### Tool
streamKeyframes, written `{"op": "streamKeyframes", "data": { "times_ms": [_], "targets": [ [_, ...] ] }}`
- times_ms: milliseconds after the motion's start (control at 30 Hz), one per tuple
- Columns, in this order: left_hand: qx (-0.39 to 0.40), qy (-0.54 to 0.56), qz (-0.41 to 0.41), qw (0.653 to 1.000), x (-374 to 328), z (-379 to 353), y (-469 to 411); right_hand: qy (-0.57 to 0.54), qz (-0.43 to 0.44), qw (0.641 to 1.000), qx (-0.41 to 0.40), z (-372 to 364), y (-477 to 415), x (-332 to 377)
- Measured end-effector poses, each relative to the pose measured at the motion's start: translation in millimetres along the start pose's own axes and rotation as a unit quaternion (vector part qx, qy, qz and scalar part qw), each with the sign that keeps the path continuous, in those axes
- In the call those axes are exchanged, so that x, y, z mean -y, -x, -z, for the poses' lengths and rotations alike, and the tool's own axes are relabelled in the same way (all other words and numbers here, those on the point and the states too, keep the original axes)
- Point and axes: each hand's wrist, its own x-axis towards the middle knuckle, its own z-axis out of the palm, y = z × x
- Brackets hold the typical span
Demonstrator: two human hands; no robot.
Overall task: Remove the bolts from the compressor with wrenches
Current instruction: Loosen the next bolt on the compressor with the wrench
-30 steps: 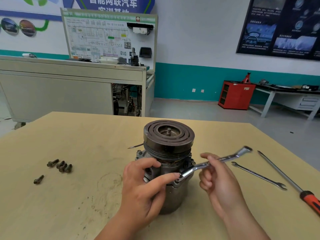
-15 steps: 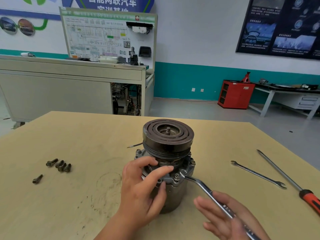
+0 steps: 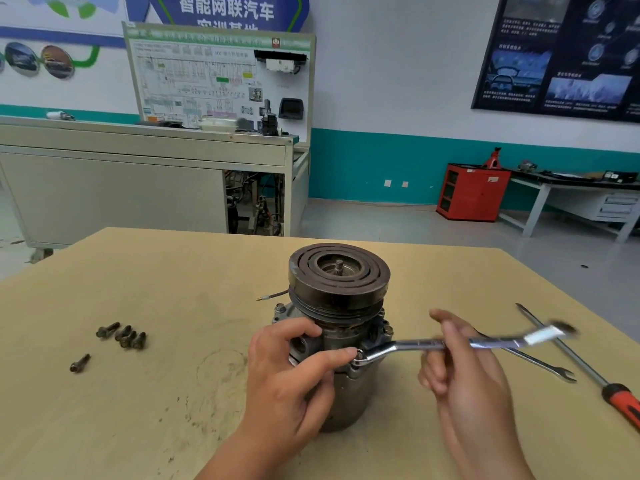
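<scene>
Down close, wrapping the left hand (image 3: 287, 375) round the compressor (image 3: 349, 403), curling the fingers about the housing just under the pulley (image 3: 339, 271) and pressing the thumb tip onto the ring end of the wrench (image 3: 415, 345). Finds the compressor standing upright on the table (image 3: 173, 289), right inside that left-hand curl. Seats the ring over a flange bolt (image 3: 359, 356) directly at the thumb tip. Pinching the wrench shank with the right hand (image 3: 460, 386) just to the right, fingers curled onto the metal, though too blurred to tell how firmly. Runs the handle out past the right fingertips, smeared with motion at the far end. Reads as mid-swing on that bolt, with another bolt head (image 3: 388, 330) waiting on the flange between the two hands. Now the danger: could ride up and jump off the bolt if the ring tilts under a light pinch, rounding the corners and driving the right knuckles into the flange. Could nip the left thumb too, parked so close to the ring. Could tip or spin the whole unit if the left grip eases, with only those fingers anchoring it. Just beyond the right fingers, a second wrench (image 3: 540, 363) and a red-handled screwdriver (image 3: 621, 401) lying flat under the handle's sweep, so might get clipped. Well off from the left fingers, loose bolts (image 3: 123, 336) and a single bolt (image 3: 80, 362), free to roll.
</scene>
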Motion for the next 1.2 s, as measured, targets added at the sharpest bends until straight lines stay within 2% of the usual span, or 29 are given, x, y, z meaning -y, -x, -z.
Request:
{"op": "streamKeyframes", "data": {
  "times_ms": [67,167,267,333,467,533,700,833,867,933,1000,1100,1200],
  "targets": [
    [0.009,0.008,-0.016,1.000,3,1,1,-0.044,-0.024,0.998,0.039,0,-18,-9],
    [0.013,0.016,-0.025,0.999,5,2,3,-0.147,-0.097,0.984,0.007,-12,-42,-6],
    [-0.001,0.018,-0.010,1.000,5,1,4,-0.230,-0.031,0.972,-0.031,-3,-30,3],
    [-0.006,0.017,0.004,1.000,4,0,3,-0.218,-0.002,0.976,-0.030,6,-9,7],
    [-0.005,0.010,0.019,1.000,1,1,3,-0.138,0.026,0.989,0.040,4,31,7],
    [-0.002,0.002,0.015,1.000,0,2,2,-0.073,0.023,0.996,0.038,-4,43,8],
    [0.005,-0.010,0.009,1.000,0,2,0,-0.023,-0.013,0.999,0.029,-17,53,16],
    [0.012,0.004,0.013,1.000,0,2,1,0.025,0.047,0.998,0.014,-15,47,18],
    [0.012,0.013,0.017,1.000,0,2,2,0.017,0.053,0.998,-0.006,-11,39,16],
    [0.010,0.026,0.021,0.999,0,2,2,-0.001,0.011,1.000,-0.012,1,15,6],
    [0.009,0.027,0.015,0.999,1,1,2,0.010,-0.013,0.999,0.040,9,-2,-3],
    [0.008,0.028,-0.002,1.000,2,1,3,-0.007,-0.061,0.996,0.059,5,-32,-9],
    [-0.003,0.023,-0.006,1.000,3,0,3,-0.146,-0.092,0.985,0.021,-5,-39,1]
  ]
}}
